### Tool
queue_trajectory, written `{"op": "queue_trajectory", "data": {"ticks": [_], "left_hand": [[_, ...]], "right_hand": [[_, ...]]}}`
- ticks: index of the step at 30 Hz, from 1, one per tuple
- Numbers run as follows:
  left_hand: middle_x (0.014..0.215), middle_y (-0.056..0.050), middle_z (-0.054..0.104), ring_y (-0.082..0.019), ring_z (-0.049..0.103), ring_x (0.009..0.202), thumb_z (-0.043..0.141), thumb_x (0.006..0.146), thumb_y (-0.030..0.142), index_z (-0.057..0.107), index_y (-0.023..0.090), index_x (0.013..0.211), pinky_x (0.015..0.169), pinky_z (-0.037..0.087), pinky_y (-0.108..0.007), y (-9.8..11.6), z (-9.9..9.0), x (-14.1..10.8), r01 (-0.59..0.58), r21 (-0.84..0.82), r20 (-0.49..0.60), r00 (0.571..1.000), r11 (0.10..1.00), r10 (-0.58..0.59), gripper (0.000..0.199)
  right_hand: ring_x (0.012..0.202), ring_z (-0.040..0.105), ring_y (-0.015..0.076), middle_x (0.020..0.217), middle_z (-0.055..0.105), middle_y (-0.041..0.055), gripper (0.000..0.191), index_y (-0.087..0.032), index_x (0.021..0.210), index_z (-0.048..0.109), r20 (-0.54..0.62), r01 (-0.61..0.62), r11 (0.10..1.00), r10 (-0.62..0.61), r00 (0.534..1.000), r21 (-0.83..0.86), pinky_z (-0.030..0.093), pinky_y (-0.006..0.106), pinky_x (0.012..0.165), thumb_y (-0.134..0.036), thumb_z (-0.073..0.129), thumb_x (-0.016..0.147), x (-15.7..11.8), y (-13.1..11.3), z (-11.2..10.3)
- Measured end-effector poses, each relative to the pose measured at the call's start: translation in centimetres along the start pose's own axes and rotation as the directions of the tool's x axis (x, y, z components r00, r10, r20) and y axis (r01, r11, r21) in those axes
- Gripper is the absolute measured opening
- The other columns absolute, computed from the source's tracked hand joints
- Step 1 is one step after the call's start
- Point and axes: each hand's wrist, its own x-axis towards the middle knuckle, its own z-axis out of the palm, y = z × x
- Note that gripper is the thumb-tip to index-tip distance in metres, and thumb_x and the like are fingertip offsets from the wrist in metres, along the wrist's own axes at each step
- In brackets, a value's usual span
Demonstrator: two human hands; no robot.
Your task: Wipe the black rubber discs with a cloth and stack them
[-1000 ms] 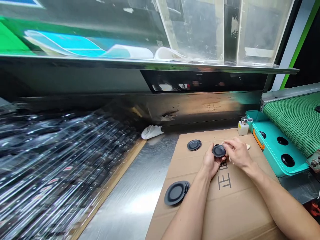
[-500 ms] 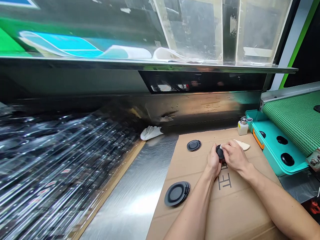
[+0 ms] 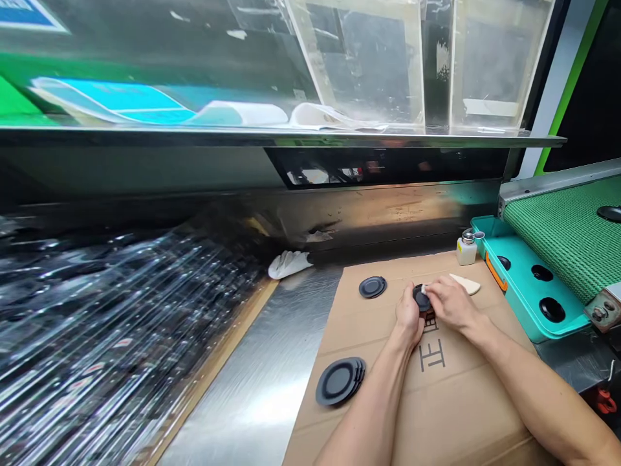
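A small black round disc (image 3: 420, 300) is gripped by my left hand (image 3: 408, 316), its fingers curled round the edge. My right hand (image 3: 451, 301) pinches a small white scrap, perhaps cloth or tissue (image 3: 424, 289), against the disc's upper side. Both hands are over a cardboard sheet (image 3: 466, 408) with printed characters. Left of them are a few overlapping black discs (image 3: 372, 287), and nearer me a stack of larger ones (image 3: 338, 382). A cream-coloured flat pad (image 3: 468, 285) lies just beyond my right hand, which partly covers it.
A white pump bottle (image 3: 466, 251) stands at the cardboard's back right corner. Beside it, a teal tray (image 3: 520, 294) holds several black discs under a green conveyor belt (image 3: 563, 226). Clear-wrapped goods (image 3: 111, 323) fill the left, near a white glove (image 3: 290, 264). A metal shelf edge (image 3: 291, 138) crosses above.
The view has shifted slightly. Both hands stay on the disc, which now shows a little more of its face; the white scrap remains pinched against it.
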Motion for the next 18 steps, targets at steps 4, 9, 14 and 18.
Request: {"op": "queue_trajectory", "data": {"ticks": [4, 9, 14, 18], "left_hand": [[0.064, -0.002, 0.066, -0.013, 0.056, 0.05, 0.058, 0.085, 0.043, 0.066, 0.012, 0.083, 0.046, 0.039, -0.023, 0.4, 0.2, 0.0, 0.024, 0.051, 0.058, 0.998, 0.998, -0.027, 0.032], [0.071, -0.008, 0.071, -0.016, 0.066, 0.065, 0.051, 0.089, 0.036, 0.07, 0.01, 0.08, 0.065, 0.05, -0.025, 0.8, 0.4, 0.1, 0.014, -0.018, 0.007, 1.0, 1.0, -0.014, 0.034], [0.068, -0.007, 0.069, -0.016, 0.064, 0.062, 0.049, 0.091, 0.034, 0.069, 0.01, 0.081, 0.063, 0.05, -0.026, 1.0, 0.4, 0.2, 0.016, -0.032, -0.022, 1.0, 0.999, -0.017, 0.033], [0.063, -0.006, 0.066, -0.013, 0.058, 0.052, 0.042, 0.094, 0.033, 0.069, 0.008, 0.082, 0.053, 0.045, -0.023, 1.4, 0.3, 0.2, 0.033, -0.055, -0.017, 0.999, 0.998, -0.034, 0.039]], "right_hand": [[0.088, 0.062, 0.0174, 0.094, 0.066, 0.0063, 0.018, -0.019, 0.097, 0.073, 0.064, -0.015, 1.0, 0.016, 0.998, -0.006, 0.049, 0.029, 0.081, -0.015, 0.056, 0.093, 0.0, -0.1, -0.6], [0.095, 0.06, 0.0184, 0.101, 0.065, 0.0067, 0.018, -0.02, 0.094, 0.071, 0.147, 0.042, 0.999, -0.04, 0.988, -0.011, 0.048, 0.028, 0.083, -0.015, 0.055, 0.091, -0.1, -1.6, -0.6], [0.091, 0.059, 0.0188, 0.096, 0.063, 0.0071, 0.021, -0.019, 0.097, 0.07, 0.128, -0.073, 0.99, 0.088, 0.988, -0.12, 0.047, 0.029, 0.082, -0.017, 0.05, 0.095, -0.1, -2.0, -0.6], [0.088, 0.058, 0.0174, 0.095, 0.062, 0.0052, 0.019, -0.02, 0.096, 0.07, 0.163, 0.01, 0.996, 0.005, 0.987, -0.09, 0.045, 0.027, 0.078, -0.018, 0.052, 0.094, -0.2, -1.8, -0.5]]}}
